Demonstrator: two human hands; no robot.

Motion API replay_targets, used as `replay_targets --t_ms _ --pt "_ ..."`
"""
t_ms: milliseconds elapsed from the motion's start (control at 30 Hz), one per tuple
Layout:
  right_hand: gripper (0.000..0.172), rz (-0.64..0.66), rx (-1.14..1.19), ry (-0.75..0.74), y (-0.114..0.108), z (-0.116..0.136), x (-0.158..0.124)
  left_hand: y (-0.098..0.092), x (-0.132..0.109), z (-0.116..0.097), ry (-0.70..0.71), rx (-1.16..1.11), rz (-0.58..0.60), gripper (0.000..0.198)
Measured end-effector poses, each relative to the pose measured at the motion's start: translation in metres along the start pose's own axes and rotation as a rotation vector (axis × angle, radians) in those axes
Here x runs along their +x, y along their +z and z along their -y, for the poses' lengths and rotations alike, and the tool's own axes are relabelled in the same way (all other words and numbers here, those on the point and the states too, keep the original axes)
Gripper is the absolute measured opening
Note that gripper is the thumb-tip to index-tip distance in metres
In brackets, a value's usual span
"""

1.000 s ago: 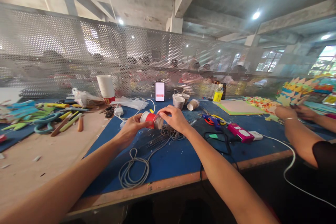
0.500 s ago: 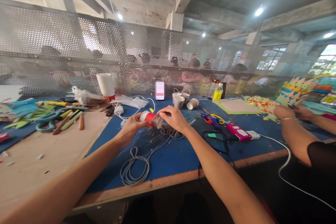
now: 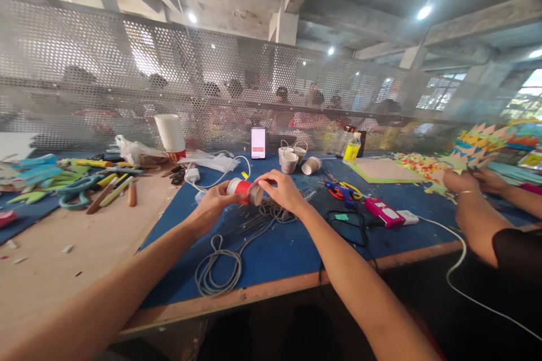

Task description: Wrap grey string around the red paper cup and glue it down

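My left hand (image 3: 210, 205) is wrapped round a red and white paper cup (image 3: 242, 188), tipped on its side above the blue mat. A grey-brown band of cord (image 3: 256, 194) circles the cup's right end. There the fingertips of my right hand (image 3: 282, 190) are pinched together against the band; the exact strand between them is too small to make out. Beneath my right hand lies a tangled heap of grey cord (image 3: 274, 210), with loose strands spreading over the mat. A looped coil of the same cord (image 3: 218, 271) rests closer to the table's front edge.
Cord-covered cups (image 3: 289, 161) and a phone (image 3: 258, 143) stand behind my hands. Scissors (image 3: 348, 192), a magenta box (image 3: 384, 212) and a yellow-labelled bottle (image 3: 352, 149) are to the right. Leftward are stacked cups (image 3: 169, 134) and tools (image 3: 80, 190). A co-worker's hands (image 3: 463, 181) work at far right.
My hands and the cup keep nearly the same pose, with the right fingertips still at the cord band. The view has shifted slightly.
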State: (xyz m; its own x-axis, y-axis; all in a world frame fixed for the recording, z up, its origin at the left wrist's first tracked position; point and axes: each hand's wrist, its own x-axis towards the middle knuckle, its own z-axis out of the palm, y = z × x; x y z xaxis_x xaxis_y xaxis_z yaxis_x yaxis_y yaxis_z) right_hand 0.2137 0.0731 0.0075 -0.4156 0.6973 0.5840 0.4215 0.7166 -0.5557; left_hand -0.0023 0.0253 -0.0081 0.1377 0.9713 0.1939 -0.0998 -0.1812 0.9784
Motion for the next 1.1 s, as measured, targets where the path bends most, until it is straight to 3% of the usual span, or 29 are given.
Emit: replay_targets --t_ms 267,567,833,1100 --pt "0.017 -0.009 0.002 -0.002 0.0006 -0.0011 0.0007 0.0005 0.0 -0.0017 -0.033 -0.08 0.007 0.016" --pt "0.018 -0.014 -0.006 -0.013 0.0008 -0.001 0.0003 -0.0004 0.001 0.0015 -0.006 -0.028 0.026 0.028" --pt "0.018 -0.009 -0.008 -0.021 0.0023 -0.0041 0.0003 0.0003 0.0008 -0.0015 -0.037 -0.068 -0.001 0.016" --pt "0.018 -0.002 -0.02 -0.009 0.0012 -0.0011 -0.0001 -0.0011 0.0014 0.0017 -0.006 -0.007 0.019 0.031"
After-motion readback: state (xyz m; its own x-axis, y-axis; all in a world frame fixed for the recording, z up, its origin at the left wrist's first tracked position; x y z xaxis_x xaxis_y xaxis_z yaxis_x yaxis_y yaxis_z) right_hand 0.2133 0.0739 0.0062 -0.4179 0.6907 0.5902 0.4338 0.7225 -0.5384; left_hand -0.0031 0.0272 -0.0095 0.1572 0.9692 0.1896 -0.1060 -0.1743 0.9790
